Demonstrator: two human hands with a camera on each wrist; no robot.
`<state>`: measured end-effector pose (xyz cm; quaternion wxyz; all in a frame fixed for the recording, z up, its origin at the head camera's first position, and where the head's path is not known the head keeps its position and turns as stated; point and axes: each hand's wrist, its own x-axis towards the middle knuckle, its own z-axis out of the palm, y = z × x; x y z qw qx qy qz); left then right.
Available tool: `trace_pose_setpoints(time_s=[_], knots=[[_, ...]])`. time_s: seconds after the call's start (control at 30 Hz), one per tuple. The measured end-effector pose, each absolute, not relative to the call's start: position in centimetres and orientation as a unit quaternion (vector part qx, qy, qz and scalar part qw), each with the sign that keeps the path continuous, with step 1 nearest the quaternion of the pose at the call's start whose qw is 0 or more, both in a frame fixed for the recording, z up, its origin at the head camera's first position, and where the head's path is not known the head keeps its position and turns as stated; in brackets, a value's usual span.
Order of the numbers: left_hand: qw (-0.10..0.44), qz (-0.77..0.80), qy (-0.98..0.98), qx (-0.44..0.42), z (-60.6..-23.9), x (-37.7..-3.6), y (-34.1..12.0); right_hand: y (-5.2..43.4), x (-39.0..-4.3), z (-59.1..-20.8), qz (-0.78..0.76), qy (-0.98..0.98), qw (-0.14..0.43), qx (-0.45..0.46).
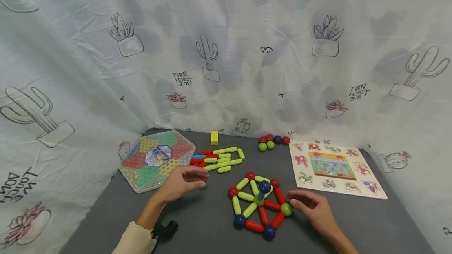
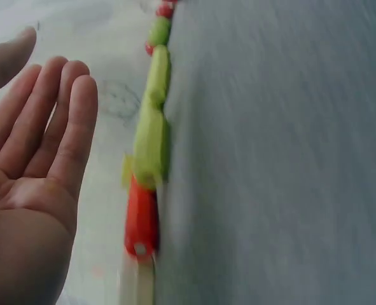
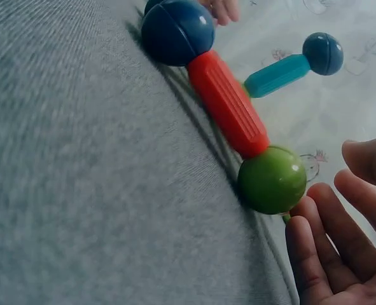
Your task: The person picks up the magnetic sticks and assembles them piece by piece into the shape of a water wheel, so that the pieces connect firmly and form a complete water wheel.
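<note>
Resting on the grey mat, my right hand is lying relaxed, fingertips beside the green ball of the rod-and-ball wheel. Left of it, my left hand is hovering spread, empty, near the loose rods.

The left hand hovers on the near left, fingers straight and together, palm empty. The right hand lies near right, fingers loosely spread and relaxed, gripping nothing.
</note>
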<state>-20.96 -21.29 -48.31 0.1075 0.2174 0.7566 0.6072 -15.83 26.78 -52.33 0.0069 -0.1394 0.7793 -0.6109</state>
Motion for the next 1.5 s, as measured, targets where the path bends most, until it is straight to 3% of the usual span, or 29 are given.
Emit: trace_pose_setpoints(time_s=[0.3,0.47,0.63,0.87,1.13,1.27,1.5], knots=[[0.008,0.355,0.91,0.215,-48.4,-21.1,-20.7,26.9,-15.7,-52.3,-0.6,0.788,0.015,-0.134],[-0.011,0.248,0.939,0.239,-47.8,-21.1,-18.7,26.8,-15.6,-52.4,-0.599,0.791,0.019,-0.123],[0.006,0.345,0.915,0.21,-47.6,-20.6,-16.3,26.7,-15.6,-52.4,-0.597,0.792,0.017,-0.125],[0.092,0.587,0.782,0.185,-48.7,-20.1,-12.1,26.7,-15.5,-52.5,-0.583,0.8,0.005,-0.142],[0.081,0.57,0.796,0.189,-49.5,-19.7,-10.7,26.2,-14.8,-52.2,-0.563,0.817,0.013,-0.124],[0.069,0.506,0.837,0.196,-49.8,-19.8,-10.7,26.3,-13.7,-51.9,-0.553,0.824,0.071,-0.098],[0.078,0.487,0.846,0.204,-49.8,-20.4,-10.4,27.0,-12.5,-51.5,-0.595,0.748,0.26,-0.14]])
